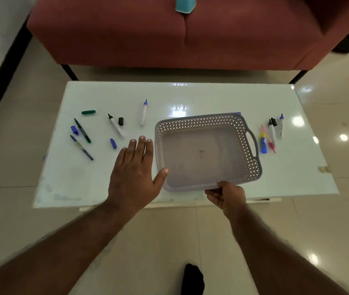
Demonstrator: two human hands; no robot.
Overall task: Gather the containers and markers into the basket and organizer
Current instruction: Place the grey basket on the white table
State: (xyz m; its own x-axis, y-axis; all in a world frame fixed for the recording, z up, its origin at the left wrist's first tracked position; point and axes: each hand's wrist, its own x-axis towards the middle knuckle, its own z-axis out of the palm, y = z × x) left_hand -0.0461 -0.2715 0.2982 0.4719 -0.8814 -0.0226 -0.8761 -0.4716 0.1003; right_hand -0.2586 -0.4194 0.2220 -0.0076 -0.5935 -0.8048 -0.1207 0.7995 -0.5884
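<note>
A grey perforated basket [248, 145] with nothing in it is held over the white table [212, 96]. My right hand [225, 196] grips its near rim. My left hand [135, 171] hovers flat beside the basket's left wall, fingers straight, thumb touching the corner. Several markers and loose caps lie on the table's left: a green cap [88, 112], a black-and-green marker [82, 130], a blue pen [81, 147], a white marker [116, 125], a black cap [121, 121], a blue-tipped white marker [143, 112]. To the basket's right lie a blue-yellow container [263, 142] and more markers [272, 130].
A maroon sofa [190, 35] stands behind the table with a teal container [185, 4] on its seat. Glossy tile floor [328, 220] surrounds the table. A dark foot [192, 279] shows at the bottom.
</note>
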